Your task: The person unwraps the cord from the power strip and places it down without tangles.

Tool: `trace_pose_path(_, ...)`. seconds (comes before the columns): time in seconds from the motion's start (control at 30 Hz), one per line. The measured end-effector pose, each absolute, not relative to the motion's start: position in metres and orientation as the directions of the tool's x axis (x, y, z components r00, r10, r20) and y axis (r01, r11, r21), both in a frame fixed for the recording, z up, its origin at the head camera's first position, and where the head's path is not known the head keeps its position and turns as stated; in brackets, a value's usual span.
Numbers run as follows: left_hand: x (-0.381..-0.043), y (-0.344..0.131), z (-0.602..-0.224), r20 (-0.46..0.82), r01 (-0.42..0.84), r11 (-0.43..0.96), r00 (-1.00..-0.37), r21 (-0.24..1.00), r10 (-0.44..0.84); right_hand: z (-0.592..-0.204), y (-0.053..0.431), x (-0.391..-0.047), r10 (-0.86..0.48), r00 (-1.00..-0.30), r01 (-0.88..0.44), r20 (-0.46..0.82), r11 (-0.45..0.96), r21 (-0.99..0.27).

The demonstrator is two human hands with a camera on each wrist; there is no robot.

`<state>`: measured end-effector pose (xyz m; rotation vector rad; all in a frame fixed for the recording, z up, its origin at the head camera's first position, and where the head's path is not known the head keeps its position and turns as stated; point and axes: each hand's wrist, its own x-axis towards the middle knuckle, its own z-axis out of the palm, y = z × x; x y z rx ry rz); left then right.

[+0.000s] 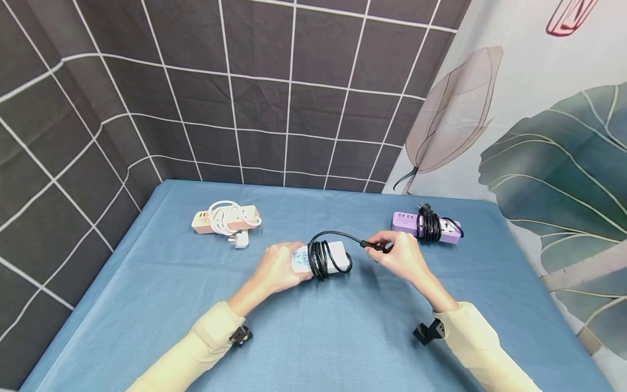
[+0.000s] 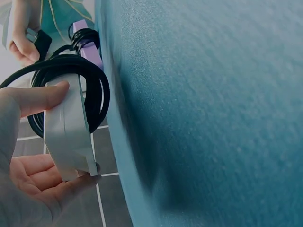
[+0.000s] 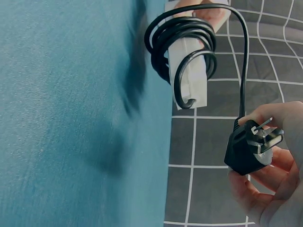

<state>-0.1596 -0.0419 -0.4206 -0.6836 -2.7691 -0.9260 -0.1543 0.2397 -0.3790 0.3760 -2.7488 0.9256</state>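
Note:
My left hand (image 1: 278, 267) grips one end of a white power strip (image 1: 337, 252), thumb on one face and fingers on the other in the left wrist view. Around the strip's middle a black cord (image 1: 319, 262) is wound in several loops. The cord's free end arcs over to my right hand (image 1: 404, 258), which pinches the black plug (image 3: 244, 150) between thumb and fingers. Metal prongs (image 3: 270, 135) point out of the plug, toward the palm side. Both strip and plug are held up above the blue cloth, with shadows below them.
At the back left of the blue-covered table (image 1: 313, 337) lies a pink-and-white power strip (image 1: 202, 222) with a white cord and plug. A purple power strip (image 1: 404, 220) with a wound black cord lies at the back right. Behind hangs a dark grid-patterned curtain (image 1: 259, 98).

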Motion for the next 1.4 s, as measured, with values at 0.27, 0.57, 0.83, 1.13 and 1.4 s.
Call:
trace_pose_path(0.27, -0.158, -0.044, -0.418, 0.234, 0.409, 0.707, -0.912, 0.577, 0.336, -0.378, 0.244, -0.146, -0.166, -0.947, -0.300, 0.276, 0.767, -0.567)
trace_pose_path(0.57, -0.160, -0.047, -0.418, 0.244, 0.406, 0.706, -0.914, 0.580, 0.326, -0.379, 0.245, -0.137, -0.165, -0.960, -0.271, 0.227, 0.755, -0.597)
trace_pose_path(0.83, -0.162, -0.050, -0.417, 0.254, 0.392, 0.709, -0.920, 0.586, 0.299, -0.381, 0.249, -0.132, -0.161, -0.958, -0.274, 0.239, 0.762, -0.586)
trace_pose_path(1.13, -0.166, -0.055, -0.415, 0.253, 0.375, 0.719, -0.927, 0.586, 0.277, -0.387, 0.255, -0.127, -0.153, -0.968, -0.243, 0.201, 0.774, -0.585)
trace_pose_path(1.4, -0.167, -0.058, -0.410, 0.292, 0.390, 0.727, -0.919, 0.564, 0.266, -0.391, 0.260, -0.121, -0.147, -0.974, -0.221, 0.173, 0.781, -0.584)
